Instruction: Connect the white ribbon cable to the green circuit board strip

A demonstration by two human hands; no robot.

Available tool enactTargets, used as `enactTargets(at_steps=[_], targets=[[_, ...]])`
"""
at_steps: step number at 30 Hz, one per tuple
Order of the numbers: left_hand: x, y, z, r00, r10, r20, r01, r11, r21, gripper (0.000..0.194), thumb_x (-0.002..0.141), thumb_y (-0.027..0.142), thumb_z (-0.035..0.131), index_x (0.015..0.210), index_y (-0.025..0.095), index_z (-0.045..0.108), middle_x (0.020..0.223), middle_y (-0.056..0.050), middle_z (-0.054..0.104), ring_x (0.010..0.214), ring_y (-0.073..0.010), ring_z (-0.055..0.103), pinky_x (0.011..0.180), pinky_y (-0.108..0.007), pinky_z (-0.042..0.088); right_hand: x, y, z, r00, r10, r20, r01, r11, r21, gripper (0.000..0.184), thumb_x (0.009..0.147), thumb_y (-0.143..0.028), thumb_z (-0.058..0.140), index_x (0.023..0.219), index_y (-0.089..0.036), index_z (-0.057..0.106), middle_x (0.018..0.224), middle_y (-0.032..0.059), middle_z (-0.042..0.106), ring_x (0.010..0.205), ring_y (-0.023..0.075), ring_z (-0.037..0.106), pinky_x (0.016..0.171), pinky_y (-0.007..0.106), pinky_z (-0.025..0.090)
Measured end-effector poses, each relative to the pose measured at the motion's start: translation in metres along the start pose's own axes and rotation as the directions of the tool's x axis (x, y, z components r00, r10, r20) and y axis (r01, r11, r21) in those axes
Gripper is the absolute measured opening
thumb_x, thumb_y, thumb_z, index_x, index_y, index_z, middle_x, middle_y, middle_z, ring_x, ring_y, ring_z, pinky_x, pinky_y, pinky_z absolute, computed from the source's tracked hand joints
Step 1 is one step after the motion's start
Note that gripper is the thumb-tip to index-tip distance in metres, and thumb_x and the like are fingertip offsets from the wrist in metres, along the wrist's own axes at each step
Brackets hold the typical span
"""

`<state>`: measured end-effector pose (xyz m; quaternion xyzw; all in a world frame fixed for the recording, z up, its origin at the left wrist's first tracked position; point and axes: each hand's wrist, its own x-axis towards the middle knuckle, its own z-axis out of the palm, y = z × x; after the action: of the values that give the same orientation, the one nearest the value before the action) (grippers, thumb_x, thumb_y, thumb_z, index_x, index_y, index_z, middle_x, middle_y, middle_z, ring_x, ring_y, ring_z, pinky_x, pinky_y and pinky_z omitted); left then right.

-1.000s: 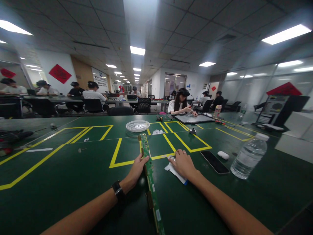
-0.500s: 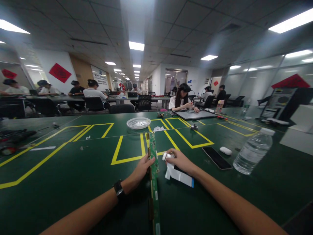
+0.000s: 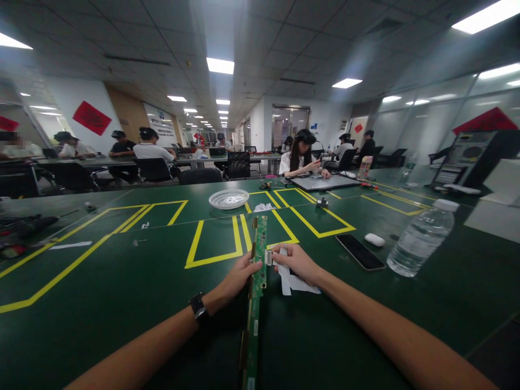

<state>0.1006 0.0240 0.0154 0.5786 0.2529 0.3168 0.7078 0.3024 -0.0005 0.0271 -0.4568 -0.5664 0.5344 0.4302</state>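
Head camera has both hands working close together at the middle of my feed. The left hand (image 3: pixel 245 271) grips a long, narrow green circuit board (image 3: pixel 254 314): its thumb lies across the board's face and its other fingers curl behind the left edge. The board runs lengthwise away from me, its far end reaching past the thumb and its near end running out of the bottom of my view.

At the board's right edge, about level with that thumb, the right hand (image 3: pixel 298 262) holds its fingers narrow, pinching a white flat cable (image 3: pixel 285 279). The cable's pale end pokes out of the fingertips toward the board; from here I can't quite tell whether it touches the edge or stops just beside it. The rest bends below the right hand, one strip toward me and another trailing away from the board.

Further right of the board I see a black phone (image 3: pixel 359 252), a small white case (image 3: pixel 374 239) just past it, and a water bottle (image 3: pixel 420 241). Beyond the board's far end sit a white basket (image 3: pixel 219 206), slightly to its left, and a crumpled white scrap (image 3: pixel 264 207). Farther off, to the board's right, a co-worker (image 3: pixel 296 162) sits at a flat gray panel (image 3: pixel 325 184).
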Motion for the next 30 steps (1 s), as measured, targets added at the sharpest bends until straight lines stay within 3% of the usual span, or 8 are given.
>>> enactTargets(at_steps=[30], targets=[[0.0012,-0.0036,-0.002,0.999,0.033,0.041,-0.033,0.999,0.008,0.048,0.086,0.037,0.059,0.129,0.018,0.048,0.106,-0.01,0.068,0.087,-0.0196,0.064,0.077,-0.032,0.049,-0.0018,-0.0035,0.0011,0.999,-0.031,-0.016,0.031,0.998,-0.046,0.03,0.077,-0.04,0.067,0.091,-0.014,0.065,0.074,0.0013,0.064,0.066,0.0123,0.057,0.064,0.024,0.044]])
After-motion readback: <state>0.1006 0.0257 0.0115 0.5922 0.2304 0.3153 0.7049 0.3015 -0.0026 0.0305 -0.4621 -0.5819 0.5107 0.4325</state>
